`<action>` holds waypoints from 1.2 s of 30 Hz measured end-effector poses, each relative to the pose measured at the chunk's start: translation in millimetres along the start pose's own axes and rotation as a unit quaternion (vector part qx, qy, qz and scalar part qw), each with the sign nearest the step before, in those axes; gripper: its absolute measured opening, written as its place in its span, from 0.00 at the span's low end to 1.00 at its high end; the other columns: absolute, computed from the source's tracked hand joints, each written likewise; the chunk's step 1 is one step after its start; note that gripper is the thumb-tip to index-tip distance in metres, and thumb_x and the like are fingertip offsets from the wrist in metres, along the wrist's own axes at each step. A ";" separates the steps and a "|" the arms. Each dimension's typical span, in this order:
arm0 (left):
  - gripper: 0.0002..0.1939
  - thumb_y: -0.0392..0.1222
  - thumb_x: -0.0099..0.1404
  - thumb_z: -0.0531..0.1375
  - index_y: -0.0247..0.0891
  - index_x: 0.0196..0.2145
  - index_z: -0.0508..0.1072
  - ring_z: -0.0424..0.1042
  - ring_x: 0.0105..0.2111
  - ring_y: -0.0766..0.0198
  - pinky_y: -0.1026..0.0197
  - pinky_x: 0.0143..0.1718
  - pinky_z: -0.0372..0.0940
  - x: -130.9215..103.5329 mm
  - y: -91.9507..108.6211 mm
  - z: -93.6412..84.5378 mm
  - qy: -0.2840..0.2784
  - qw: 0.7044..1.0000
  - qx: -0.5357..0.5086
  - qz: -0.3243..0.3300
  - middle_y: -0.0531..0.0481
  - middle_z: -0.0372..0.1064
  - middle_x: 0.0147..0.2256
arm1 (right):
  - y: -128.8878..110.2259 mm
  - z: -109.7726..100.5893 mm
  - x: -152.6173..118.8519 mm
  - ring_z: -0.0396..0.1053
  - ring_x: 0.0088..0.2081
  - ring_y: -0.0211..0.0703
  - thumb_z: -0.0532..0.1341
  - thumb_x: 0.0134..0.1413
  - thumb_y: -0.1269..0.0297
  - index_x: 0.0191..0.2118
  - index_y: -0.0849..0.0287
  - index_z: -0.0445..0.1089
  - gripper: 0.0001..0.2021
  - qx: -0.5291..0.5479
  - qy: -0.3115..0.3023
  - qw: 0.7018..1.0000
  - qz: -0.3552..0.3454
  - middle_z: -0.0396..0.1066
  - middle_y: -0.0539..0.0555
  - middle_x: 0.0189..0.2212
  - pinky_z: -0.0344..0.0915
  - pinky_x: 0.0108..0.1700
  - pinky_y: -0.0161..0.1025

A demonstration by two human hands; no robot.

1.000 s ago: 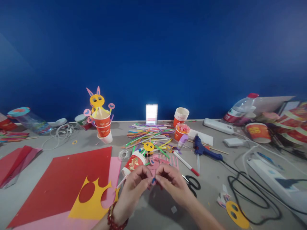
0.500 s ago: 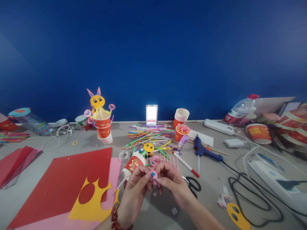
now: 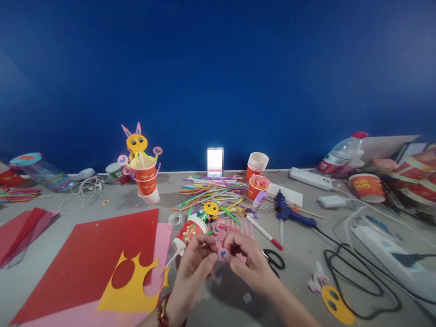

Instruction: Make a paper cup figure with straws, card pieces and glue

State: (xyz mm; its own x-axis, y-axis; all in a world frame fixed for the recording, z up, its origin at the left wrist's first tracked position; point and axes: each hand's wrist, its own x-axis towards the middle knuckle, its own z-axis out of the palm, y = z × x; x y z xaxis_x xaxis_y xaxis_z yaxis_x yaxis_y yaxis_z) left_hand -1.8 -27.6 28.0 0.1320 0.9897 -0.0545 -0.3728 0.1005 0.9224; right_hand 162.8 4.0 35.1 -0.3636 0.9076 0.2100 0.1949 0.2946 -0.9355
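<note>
A small pink disc with a blue heart (image 3: pixel 223 254) is pinched between the thumb and fingers of my right hand (image 3: pixel 245 259). Just left of it, my left hand (image 3: pixel 197 261) has its thumb and fingertips close together; whether something tiny is between them is too small to tell. Pink paper with cut strips (image 3: pixel 235 227) lies behind my fingers. Beside my left hand, a red and white paper cup (image 3: pixel 190 232) lies tilted. A yellow face piece (image 3: pixel 211 208) rests behind it. Black-handled scissors (image 3: pixel 275 260) lie right of my right hand, partly hidden.
Red sheets (image 3: pixel 91 259) and cut yellow paper (image 3: pixel 132 288) cover the left. A cup figure (image 3: pixel 146 175) stands behind them. Pipe cleaners (image 3: pixel 211 190) are piled at the centre back. A blue glue gun (image 3: pixel 294 215) and black cable (image 3: pixel 361 281) lie right.
The pink disc has moved slightly right and down with my right hand. My left fingertips have come away from it, leaving a small gap between the hands.
</note>
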 end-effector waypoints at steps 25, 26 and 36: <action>0.16 0.51 0.67 0.59 0.43 0.48 0.67 0.69 0.32 0.61 0.61 0.34 0.63 1.4 46.4 -49.2 0.125 0.883 0.429 0.142 0.48 0.69 0.38 | 9.0 -12.4 6.4 0.61 0.23 0.33 0.72 0.51 0.55 0.30 0.58 0.70 0.14 0.318 0.165 0.929 0.095 0.64 0.46 0.23 0.60 0.25 0.31; 0.18 0.53 0.66 0.59 0.43 0.50 0.66 0.69 0.32 0.60 0.59 0.36 0.64 6.1 50.5 -58.7 0.134 0.851 0.489 0.139 0.48 0.69 0.38 | 8.4 -14.2 7.0 0.61 0.23 0.33 0.72 0.50 0.55 0.30 0.58 0.70 0.14 0.318 0.170 0.928 0.094 0.64 0.46 0.23 0.60 0.25 0.31; 0.30 0.55 0.65 0.56 0.41 0.61 0.59 0.74 0.42 0.50 0.51 0.43 0.66 28.9 34.0 -75.6 0.045 0.790 0.611 0.012 0.43 0.73 0.44 | 11.7 -12.1 9.7 0.60 0.23 0.34 0.72 0.48 0.53 0.29 0.59 0.70 0.16 0.268 0.177 0.943 0.089 0.65 0.47 0.24 0.59 0.25 0.33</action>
State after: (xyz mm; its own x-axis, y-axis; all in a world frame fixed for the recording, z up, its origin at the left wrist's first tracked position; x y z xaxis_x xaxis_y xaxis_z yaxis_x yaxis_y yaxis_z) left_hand -80.1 12.2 28.8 0.0526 0.9986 -0.0087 0.7983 -0.0368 0.6012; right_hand 172.6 19.9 29.7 -0.0223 0.9993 0.0291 -0.2992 0.0211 -0.9540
